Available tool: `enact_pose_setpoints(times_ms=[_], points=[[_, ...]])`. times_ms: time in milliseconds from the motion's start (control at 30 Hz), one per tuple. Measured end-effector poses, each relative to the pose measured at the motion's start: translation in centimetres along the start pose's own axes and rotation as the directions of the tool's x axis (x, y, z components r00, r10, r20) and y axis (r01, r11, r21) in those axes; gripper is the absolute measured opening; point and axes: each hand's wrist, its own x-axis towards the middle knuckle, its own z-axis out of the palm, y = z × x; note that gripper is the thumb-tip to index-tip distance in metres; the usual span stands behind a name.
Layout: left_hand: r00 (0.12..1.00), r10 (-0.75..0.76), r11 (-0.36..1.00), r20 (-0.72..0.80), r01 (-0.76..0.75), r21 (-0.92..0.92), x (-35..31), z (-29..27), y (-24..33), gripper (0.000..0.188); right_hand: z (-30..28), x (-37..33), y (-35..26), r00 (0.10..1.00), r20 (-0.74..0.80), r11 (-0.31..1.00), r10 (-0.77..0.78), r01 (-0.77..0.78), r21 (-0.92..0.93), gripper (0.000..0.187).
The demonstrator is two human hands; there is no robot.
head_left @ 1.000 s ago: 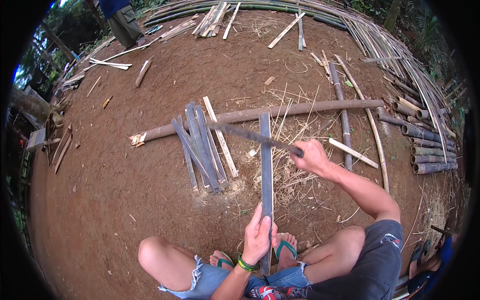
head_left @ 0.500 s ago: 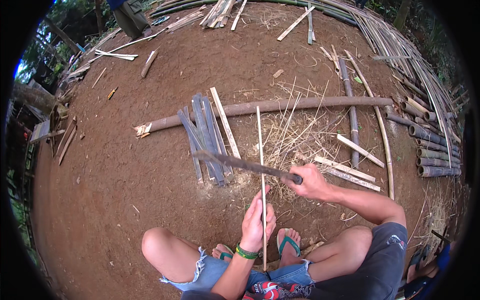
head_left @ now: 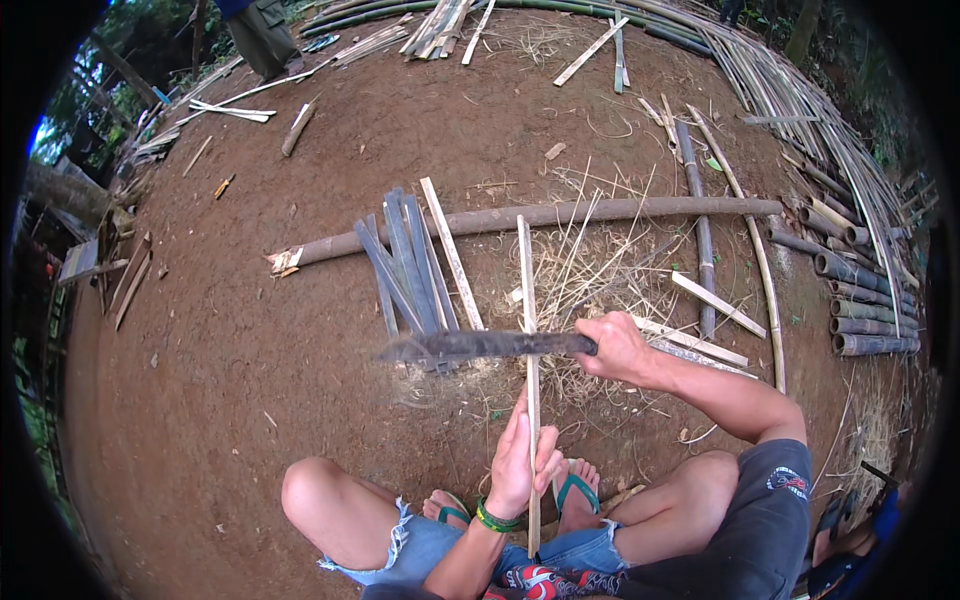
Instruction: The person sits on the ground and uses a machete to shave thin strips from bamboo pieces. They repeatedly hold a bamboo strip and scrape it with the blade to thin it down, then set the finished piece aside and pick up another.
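My left hand (head_left: 523, 466) is closed around a long pale bamboo strip (head_left: 531, 385), which points away from me between my knees. In my right hand (head_left: 617, 349) is the dark handle of a machete (head_left: 465, 346). Its blade lies crosswise over the strip, ahead of my left hand, its tip pointing left and smeared by motion. Just past the blade, a bundle of dark-skinned bamboo strips (head_left: 408, 255) leans on a long brown pole (head_left: 610, 209). Thin shavings (head_left: 590, 270) are heaped right of the held strip.
Pale split pieces (head_left: 718, 302) lie by the shavings. Cut bamboo poles (head_left: 862, 310) are stacked at the right, with long strips (head_left: 790, 110) behind them. A yellow-handled tool (head_left: 224, 186) is on the dirt at left. Another person (head_left: 262, 38) stands at the far left.
The bamboo strip has turned from its narrow edge to show a wider face. The machete blade has levelled and now blurs, its tip lower. My right hand has shifted slightly up.
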Motion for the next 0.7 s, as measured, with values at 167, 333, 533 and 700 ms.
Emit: enact_pose_setpoints(times_ms=[167,333,533,700], points=[[0.993,-0.061,0.997,0.099,0.056,0.053,-0.3,-0.3,-0.5,0.051,-4.0,3.9,6.2,0.957,-0.094,0.937,0.273,-0.287,-0.199,0.012],[0.972,-0.066,0.998,0.224,0.063,0.021,-1.3,0.2,-0.3,0.052,-6.9,4.6,10.6,0.789,-0.264,0.805,0.554,-0.589,-0.07,0.032],[0.987,-0.033,0.946,0.155,0.08,-0.313,0.5,-2.1,0.1,0.031,-3.8,1.9,5.1,0.849,-0.173,0.861,0.498,-0.461,0.215,0.038],[0.999,0.022,0.975,0.024,-0.016,-0.221,1.5,-2.6,0.3,0.041,0.0,-1.7,-2.8,0.99,0.119,0.976,0.08,-0.102,0.19,0.019]])
